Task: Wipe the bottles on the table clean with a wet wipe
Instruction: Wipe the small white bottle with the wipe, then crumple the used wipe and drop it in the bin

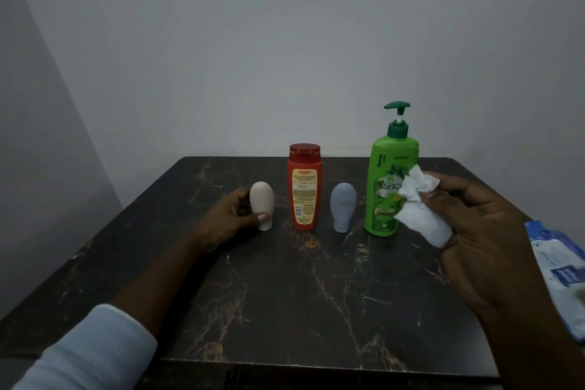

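Gripping a cream bottle (262, 210), left hand (228, 222) curls round it; right hand (481, 231) pinches a bunched wipe (418, 218).
Wiping seems barely begun; red bottle (304, 187), blue bottle (342, 207) and green bottle (384, 168) wait.

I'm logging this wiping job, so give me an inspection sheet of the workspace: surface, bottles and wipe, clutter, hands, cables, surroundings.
Surface: dark marbled table with pale veins.
Job's things: four upright bottles in a row: white bottle, orange bottle, grey bottle, green pump bottle; a crumpled wet wipe.
Clutter: blue wipes pack at the right edge of view.
Hands: left hand grips the white bottle; right hand holds the wet wipe by the green pump bottle, contact unclear.
Cables: nothing seen.
Surroundings: plain grey wall.
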The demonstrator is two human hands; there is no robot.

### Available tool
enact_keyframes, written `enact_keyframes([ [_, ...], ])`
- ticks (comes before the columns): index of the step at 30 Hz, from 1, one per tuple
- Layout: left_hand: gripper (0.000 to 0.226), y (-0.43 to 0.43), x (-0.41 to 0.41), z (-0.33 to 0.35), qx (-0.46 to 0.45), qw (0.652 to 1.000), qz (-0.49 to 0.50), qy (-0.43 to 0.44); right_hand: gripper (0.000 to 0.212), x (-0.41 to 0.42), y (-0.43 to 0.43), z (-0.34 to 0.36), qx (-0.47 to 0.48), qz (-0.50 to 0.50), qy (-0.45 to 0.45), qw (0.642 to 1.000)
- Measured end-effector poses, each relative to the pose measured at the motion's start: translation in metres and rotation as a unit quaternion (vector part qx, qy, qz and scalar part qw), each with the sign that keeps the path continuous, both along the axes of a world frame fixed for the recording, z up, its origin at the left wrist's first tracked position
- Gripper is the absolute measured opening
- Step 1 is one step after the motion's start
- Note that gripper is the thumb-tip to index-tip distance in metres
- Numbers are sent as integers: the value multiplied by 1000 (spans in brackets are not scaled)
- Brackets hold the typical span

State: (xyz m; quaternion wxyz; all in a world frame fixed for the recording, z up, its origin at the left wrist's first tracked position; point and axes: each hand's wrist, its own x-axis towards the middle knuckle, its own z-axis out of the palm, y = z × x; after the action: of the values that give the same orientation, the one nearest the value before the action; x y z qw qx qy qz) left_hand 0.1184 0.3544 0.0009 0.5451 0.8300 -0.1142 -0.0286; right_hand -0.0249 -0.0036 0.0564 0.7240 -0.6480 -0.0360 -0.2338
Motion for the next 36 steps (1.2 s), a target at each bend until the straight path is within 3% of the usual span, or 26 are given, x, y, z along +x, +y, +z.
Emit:
enact_keyframes([
  [5, 82, 4, 0, 2, -75, 997, 9, -5, 34, 1, -3, -1, -7, -8, -2, 1000],
  [11, 79, 5, -3, 18, -139, 981, 117, -63, 31, -1, -3, 2, -4, 2, -25, 1000],
  [13, 62, -2, -11, 31, -140, 954, 226, -138, 31, -2, -4, 1, -14, 12, -24, 1000],
  [15, 45, -15, -25, 41, -170, 896, 343, -225, 30, -2, -6, 1, -18, 22, -25, 999],
  [17, 39, -37, -47, 52, -214, 866, 366, -266, 26, -4, -8, 3, -23, 22, -34, 999],
  [20, 33, -78, -86, 57, -237, 891, 300, -244, 21, -8, -11, 9, -30, 25, -67, 997],
  [24, 37, -145, -139, 66, -289, 947, 127, -64, 33, -24, -22, 8, -124, 5, -109, 986],
  [27, 37, -188, -163, 62, -280, 959, -29, 42, 29, -38, -33, 5, -171, -12, -119, 978],
  [31, 23, -237, -183, 48, -266, 952, -149, 36, 33, -54, -45, -2, -207, -41, -116, 971],
  [36, 19, -270, -195, 33, -354, 927, -128, 2, 32, -80, -61, -12, -175, -44, -106, 978],
])
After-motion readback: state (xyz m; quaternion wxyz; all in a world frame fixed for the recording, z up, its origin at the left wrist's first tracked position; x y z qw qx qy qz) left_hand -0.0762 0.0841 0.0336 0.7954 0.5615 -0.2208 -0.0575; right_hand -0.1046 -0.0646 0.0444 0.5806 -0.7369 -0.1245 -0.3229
